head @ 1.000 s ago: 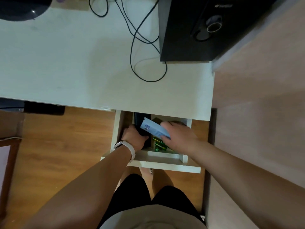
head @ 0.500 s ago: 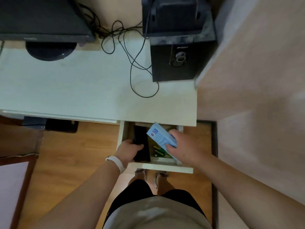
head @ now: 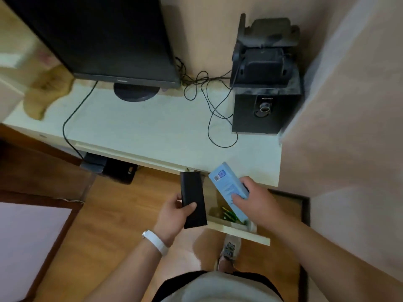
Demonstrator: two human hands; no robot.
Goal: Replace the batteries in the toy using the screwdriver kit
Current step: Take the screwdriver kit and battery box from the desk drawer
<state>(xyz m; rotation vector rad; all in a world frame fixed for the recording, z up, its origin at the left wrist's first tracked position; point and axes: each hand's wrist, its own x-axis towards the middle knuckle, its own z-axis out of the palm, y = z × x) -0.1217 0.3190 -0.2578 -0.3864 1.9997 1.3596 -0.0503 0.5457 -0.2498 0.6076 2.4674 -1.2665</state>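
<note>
Pale, smooth desk top [head: 152, 131] fills the middle of the view, with warm wood-plank flooring [head: 122, 203] below it and a plain beige wall to the right. At the back of the desk stands a black flat-screen monitor [head: 98, 35] on a round base. To the right of it sits a boxy black speaker [head: 266, 110], dusty on top, with a shiny round knob on its front. Thin black cables [head: 209, 101] loop loosely across the desk between the two.

Under the desk's right end, a shallow pale wooden drawer [head: 239, 233] is pulled open towards you. Inside it lie a few small, glossy green cylinders [head: 227, 214]; they are too small to name with certainty.

Your left hand [head: 174, 212], with a white band [head: 156, 240] on the wrist, grasps a flat, matte black rectangular case [head: 193, 199], thumb across its face. It is held just left of the drawer. Your right hand [head: 255, 203] grips a long, light blue cardboard box [head: 227, 184] with small printed labels near its far end. The box is tilted above the drawer, its far end over the desk's front edge. The case and the box are close together but not touching. Which of them holds the screwdrivers cannot be told.
</note>
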